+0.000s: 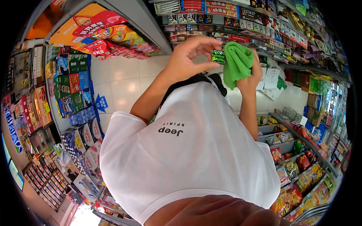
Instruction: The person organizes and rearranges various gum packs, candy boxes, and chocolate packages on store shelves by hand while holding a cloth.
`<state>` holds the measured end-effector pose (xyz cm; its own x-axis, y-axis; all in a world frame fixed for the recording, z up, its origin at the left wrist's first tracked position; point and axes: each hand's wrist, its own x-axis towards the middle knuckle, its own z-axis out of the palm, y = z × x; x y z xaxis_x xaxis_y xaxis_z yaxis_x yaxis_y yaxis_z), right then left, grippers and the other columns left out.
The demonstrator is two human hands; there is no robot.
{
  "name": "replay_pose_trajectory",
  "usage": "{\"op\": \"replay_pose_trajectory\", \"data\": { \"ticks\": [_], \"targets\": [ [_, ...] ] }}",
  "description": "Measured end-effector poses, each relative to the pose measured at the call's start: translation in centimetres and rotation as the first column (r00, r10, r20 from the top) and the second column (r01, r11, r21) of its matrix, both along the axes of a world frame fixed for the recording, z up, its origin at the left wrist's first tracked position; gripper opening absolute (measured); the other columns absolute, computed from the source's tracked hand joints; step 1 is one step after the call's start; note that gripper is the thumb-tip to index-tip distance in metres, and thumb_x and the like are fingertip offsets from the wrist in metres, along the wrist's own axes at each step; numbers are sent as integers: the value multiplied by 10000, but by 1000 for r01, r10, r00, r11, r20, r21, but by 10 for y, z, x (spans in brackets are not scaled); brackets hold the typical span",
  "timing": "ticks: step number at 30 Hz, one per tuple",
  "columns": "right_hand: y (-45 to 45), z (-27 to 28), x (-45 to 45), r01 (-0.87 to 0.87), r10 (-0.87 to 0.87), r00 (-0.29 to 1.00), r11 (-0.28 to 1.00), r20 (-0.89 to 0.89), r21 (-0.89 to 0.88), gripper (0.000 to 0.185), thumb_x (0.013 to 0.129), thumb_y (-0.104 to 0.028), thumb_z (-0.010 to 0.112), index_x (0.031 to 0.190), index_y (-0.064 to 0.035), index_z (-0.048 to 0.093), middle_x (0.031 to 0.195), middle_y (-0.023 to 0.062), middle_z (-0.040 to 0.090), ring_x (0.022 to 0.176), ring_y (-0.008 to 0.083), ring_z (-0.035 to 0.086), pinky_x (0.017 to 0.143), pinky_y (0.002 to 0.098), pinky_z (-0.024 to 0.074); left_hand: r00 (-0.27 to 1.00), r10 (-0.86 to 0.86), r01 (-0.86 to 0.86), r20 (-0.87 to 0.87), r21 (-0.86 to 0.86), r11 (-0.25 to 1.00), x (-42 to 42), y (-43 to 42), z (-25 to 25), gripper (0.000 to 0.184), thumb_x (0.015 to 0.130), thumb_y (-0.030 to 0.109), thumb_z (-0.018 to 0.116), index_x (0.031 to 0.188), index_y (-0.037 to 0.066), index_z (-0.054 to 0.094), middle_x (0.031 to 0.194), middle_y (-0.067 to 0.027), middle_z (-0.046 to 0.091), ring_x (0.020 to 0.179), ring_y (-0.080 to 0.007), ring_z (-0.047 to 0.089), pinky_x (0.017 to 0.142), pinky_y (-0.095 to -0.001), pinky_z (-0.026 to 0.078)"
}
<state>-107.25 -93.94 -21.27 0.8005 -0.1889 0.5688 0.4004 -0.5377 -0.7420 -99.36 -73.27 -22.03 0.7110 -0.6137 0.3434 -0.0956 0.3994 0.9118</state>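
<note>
My left hand (190, 56) pinches a small green-and-black pack (218, 57) between thumb and fingertips, in front of my chest. What the pack contains cannot be made out. A bright green cloth (237, 62) is bunched up in my right hand (255, 73), its lower end hanging loose. The cloth's edge is right beside the pack and seems to touch it. Some fingers of my right hand are hidden behind the cloth. Ahead of both hands is a shelf rack (226, 28) with rows of small boxed and bagged sweets.
Hanging snack bags (109, 47) and stacked cartons (73, 84) stand on the left. Bins of bagged snacks (298, 169) are at the right. Tiled floor (122, 83) shows between the shelves, with a blue arrow sign (101, 103) near the cartons.
</note>
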Motion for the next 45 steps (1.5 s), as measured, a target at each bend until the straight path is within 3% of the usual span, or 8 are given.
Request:
{"op": "replay_pose_trajectory", "data": {
  "ticks": [4,13,25,28,31,37,38,45],
  "targets": [
    [0,7,-7,-119,120,992,993,-34,20,328,769,-9,767,1091,25,718,995,123,681,849,230,650,756,316,502,992,93,-92,85,-8,996,3,-2,-3,565,791,-99,796,1310,-24,588,1301,-114,607,1110,-181,635,913,-319,556],
    [9,7,-3,-72,73,993,997,-89,21,326,757,0,774,1078,13,720,1004,125,682,860,238,652,761,317,507,881,201,-296,429,167,940,4,3,14,509,772,-103,758,1254,23,654,1228,-86,640,964,-142,624,817,-269,532],
    [8,6,2,-9,7,992,1000,-124,-12,348,746,-24,792,1085,12,722,1002,131,684,871,259,666,760,331,515,925,248,-286,288,96,954,2,1,10,594,705,-35,821,1265,65,649,1069,-76,715,883,-156,682,793,-291,562],
    [9,9,1,-72,78,990,996,-119,58,368,735,-15,801,1093,18,722,1026,125,693,895,241,671,793,319,514,887,208,-288,412,142,947,5,7,11,679,735,-29,869,1340,11,563,1173,-125,693,1043,-182,671,865,-306,557],
    [15,12,-5,-77,109,982,976,-151,203,374,739,-12,809,1100,28,718,1045,118,697,907,217,671,818,313,515,949,246,-248,197,-17,969,-3,2,11,726,715,-26,895,1339,-1,525,1162,-145,692,1032,-198,687,865,-313,573],
    [19,15,-9,-182,211,975,934,-62,309,381,781,-19,809,1132,63,686,1072,114,695,945,179,667,837,312,527,927,290,-227,236,-260,938,-7,-3,14,636,690,19,933,1211,14,567,1095,-128,711,1003,-168,690,730,-281,535],
    [17,16,-9,-207,233,971,925,-46,320,382,789,-23,806,1137,69,679,1075,118,693,951,177,666,836,313,529,925,232,-175,300,-203,963,-3,4,14,615,634,-39,939,1126,15,575,1059,-156,698,946,-228,690,846,-344,584],
    [7,16,-15,-254,207,966,880,156,401,354,812,-32,774,1123,92,663,1074,159,675,949,220,667,841,336,550,712,404,-345,574,-215,914,5,10,49,435,639,-33,933,989,8,678,1004,-127,685,932,-207,669,797,-324,576]
  ]
}}
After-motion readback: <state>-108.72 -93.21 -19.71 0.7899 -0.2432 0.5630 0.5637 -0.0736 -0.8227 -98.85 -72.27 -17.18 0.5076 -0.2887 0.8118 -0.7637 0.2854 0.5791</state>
